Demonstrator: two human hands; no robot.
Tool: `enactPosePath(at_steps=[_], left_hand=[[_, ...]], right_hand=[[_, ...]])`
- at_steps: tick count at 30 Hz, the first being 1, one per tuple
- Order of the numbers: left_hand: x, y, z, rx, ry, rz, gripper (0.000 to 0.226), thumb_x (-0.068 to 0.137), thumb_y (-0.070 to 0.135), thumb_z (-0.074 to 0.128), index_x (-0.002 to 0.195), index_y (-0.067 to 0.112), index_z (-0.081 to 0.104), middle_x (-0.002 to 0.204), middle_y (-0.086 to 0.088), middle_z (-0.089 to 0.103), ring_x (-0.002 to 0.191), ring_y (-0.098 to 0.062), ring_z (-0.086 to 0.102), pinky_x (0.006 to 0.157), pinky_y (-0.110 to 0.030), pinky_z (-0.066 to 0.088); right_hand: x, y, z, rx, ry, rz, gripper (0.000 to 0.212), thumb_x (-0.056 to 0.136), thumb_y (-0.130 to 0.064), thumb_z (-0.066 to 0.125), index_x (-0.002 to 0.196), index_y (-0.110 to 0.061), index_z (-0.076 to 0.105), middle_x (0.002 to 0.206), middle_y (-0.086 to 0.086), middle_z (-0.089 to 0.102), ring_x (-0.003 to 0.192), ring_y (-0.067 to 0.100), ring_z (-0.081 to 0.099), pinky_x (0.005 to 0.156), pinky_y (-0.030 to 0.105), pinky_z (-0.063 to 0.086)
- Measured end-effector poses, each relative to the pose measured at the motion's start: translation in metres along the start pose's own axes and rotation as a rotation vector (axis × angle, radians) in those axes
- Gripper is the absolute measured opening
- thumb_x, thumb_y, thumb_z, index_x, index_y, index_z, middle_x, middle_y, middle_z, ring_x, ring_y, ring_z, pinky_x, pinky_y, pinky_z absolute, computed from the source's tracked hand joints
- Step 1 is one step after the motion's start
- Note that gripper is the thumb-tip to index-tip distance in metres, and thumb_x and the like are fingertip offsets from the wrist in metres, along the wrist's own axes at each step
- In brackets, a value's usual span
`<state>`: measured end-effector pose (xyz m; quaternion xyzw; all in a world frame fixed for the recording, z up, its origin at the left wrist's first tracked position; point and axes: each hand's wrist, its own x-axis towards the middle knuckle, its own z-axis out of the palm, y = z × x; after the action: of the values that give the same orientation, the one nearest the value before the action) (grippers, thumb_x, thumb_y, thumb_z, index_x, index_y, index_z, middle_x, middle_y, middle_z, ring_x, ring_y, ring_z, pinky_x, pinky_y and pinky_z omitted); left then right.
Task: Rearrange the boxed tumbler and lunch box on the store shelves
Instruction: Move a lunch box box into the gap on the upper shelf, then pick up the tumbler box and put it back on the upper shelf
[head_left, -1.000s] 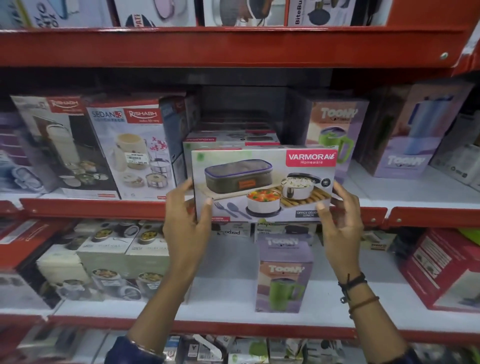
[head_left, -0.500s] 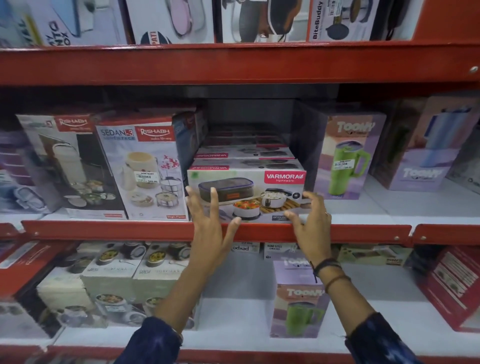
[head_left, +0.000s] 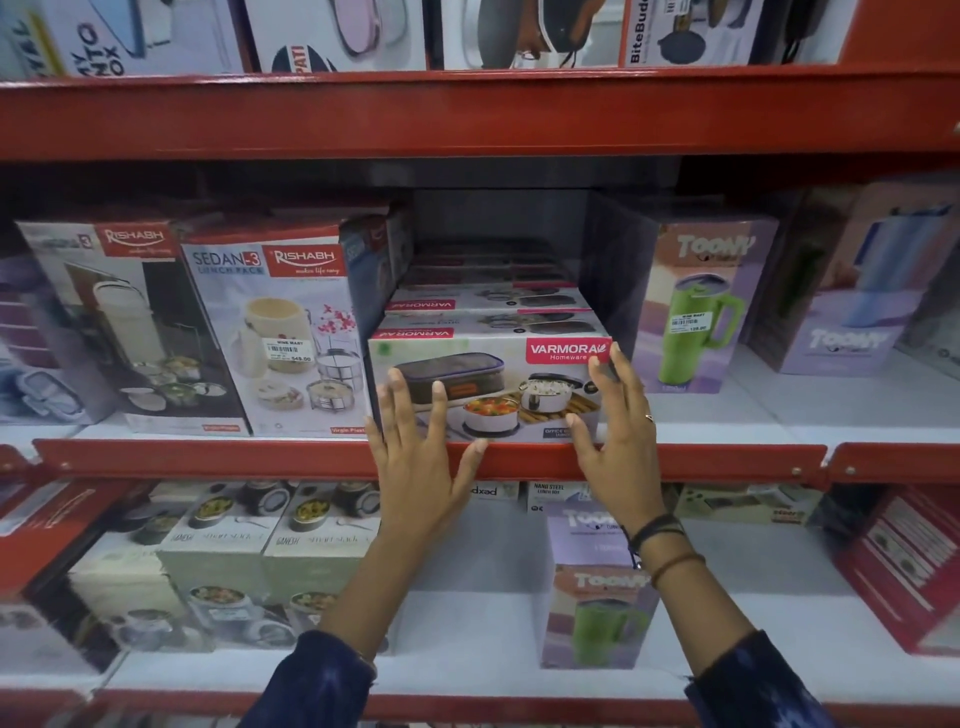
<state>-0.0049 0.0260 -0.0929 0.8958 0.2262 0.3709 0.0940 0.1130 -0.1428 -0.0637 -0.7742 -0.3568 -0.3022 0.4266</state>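
lunch box (head_left: 488, 387) wedged between boxes (gap above), lower shelf (head_left: 467, 613) open

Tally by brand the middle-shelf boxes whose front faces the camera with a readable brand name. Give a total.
Rishabh lunch pack boxes: 2
Varmora lunch box: 1
Toony tumbler boxes: 2
Total: 5

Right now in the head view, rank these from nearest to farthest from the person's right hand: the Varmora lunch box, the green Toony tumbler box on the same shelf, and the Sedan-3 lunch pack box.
1. Varmora lunch box: the right hand has its fingers on its right front edge.
2. Green Toony tumbler box: just right of the hand, same shelf.
3. Sedan-3 lunch pack box: left, beyond the Varmora box and the left hand.
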Motion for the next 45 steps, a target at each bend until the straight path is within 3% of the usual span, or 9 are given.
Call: enactPosePath(at_steps=[6,10,20,24,28,31,35,42,45], left_hand=[[-0.054,0.026,0.008,-0.536,0.136,0.059,0.028,0.094,0.026,0.043,0.117,0.014,0.051,0.141,-0.007,0.039,0.135,-0.031,0.035,0.110,-0.055,0.032],[-0.103,0.045,0.033,-0.734,-0.022,-0.073,0.019,0.094,0.033,0.042,0.112,0.034,0.048,0.122,0.014,0.043,0.124,-0.018,0.044,0.104,-0.046,0.039],[-0.168,0.057,0.109,-0.650,-0.576,-0.400,0.064,0.091,0.005,0.052,0.144,0.004,0.018,0.152,-0.016,0.026,0.138,-0.031,0.031,0.114,-0.048,0.029],[-0.170,0.064,0.119,-0.713,-0.543,-0.518,0.047,0.089,-0.005,0.047,0.135,0.006,0.042,0.128,-0.014,0.058,0.116,-0.029,0.056,0.100,-0.033,0.046],[-0.178,0.074,0.097,-0.775,-0.387,-0.572,0.039,0.093,-0.003,0.049,0.131,0.006,0.048,0.112,-0.006,0.060,0.099,-0.021,0.057,0.074,-0.002,0.045],[-0.193,0.084,0.072,-0.888,-0.271,-0.581,0.035,0.092,0.012,0.056,0.127,0.010,0.054,0.120,-0.003,0.061,0.103,-0.011,0.059,0.076,-0.001,0.045],[-0.201,0.110,0.030,-0.969,-0.085,-0.582,0.029,0.089,0.020,0.063,0.116,0.028,0.060,0.118,0.012,0.062,0.106,0.012,0.056,0.078,-0.002,0.044],[-0.161,0.142,-0.018,-0.976,-0.004,-0.485,0.025,0.088,0.025,0.062,0.113,0.025,0.065,0.108,0.007,0.069,0.095,0.006,0.063,0.071,-0.007,0.049],[-0.147,0.146,-0.023,-0.930,-0.025,-0.456,0.020,0.086,0.038,0.064,0.105,0.039,0.065,0.108,0.005,0.071,0.093,-0.003,0.066,0.080,-0.030,0.058]], right_hand=[[-0.051,0.014,-0.027,0.243,0.093,0.161,0.034,0.092,-0.019,0.053,0.125,-0.014,0.053,0.136,-0.002,0.045,0.128,0.011,0.042,0.108,0.016,0.031],[-0.112,0.044,-0.039,0.359,0.132,0.430,0.029,0.093,-0.022,0.051,0.120,-0.014,0.057,0.127,0.001,0.049,0.111,0.009,0.053,0.096,0.033,0.045],[-0.189,0.120,-0.021,0.491,-0.411,0.941,0.057,0.089,0.003,0.053,0.140,-0.007,0.030,0.144,0.014,0.040,0.129,0.030,0.043,0.100,0.038,0.043],[-0.193,0.120,-0.018,0.510,-0.477,0.897,0.045,0.088,0.009,0.052,0.131,-0.002,0.045,0.132,0.015,0.054,0.117,0.025,0.052,0.077,0.004,0.047],[-0.202,0.114,-0.040,0.552,-0.414,0.827,0.039,0.091,0.001,0.051,0.130,-0.007,0.050,0.132,0.011,0.057,0.116,0.023,0.056,0.089,0.014,0.049],[-0.207,0.106,-0.066,0.585,-0.404,0.784,0.038,0.091,-0.010,0.056,0.129,-0.017,0.054,0.129,0.007,0.061,0.117,0.016,0.058,0.099,0.032,0.047],[-0.192,0.081,-0.100,0.648,-0.289,0.704,0.037,0.090,-0.009,0.057,0.126,-0.013,0.057,0.119,0.000,0.064,0.101,-0.004,0.061,0.081,0.009,0.049],[-0.133,0.062,-0.133,0.690,-0.138,0.535,0.030,0.088,-0.008,0.059,0.112,-0.027,0.059,0.118,-0.006,0.060,0.095,-0.015,0.059,0.080,0.006,0.047],[-0.120,0.064,-0.140,0.665,-0.124,0.493,0.030,0.088,-0.009,0.059,0.115,-0.022,0.058,0.118,-0.006,0.060,0.090,-0.016,0.060,0.076,0.005,0.046]])
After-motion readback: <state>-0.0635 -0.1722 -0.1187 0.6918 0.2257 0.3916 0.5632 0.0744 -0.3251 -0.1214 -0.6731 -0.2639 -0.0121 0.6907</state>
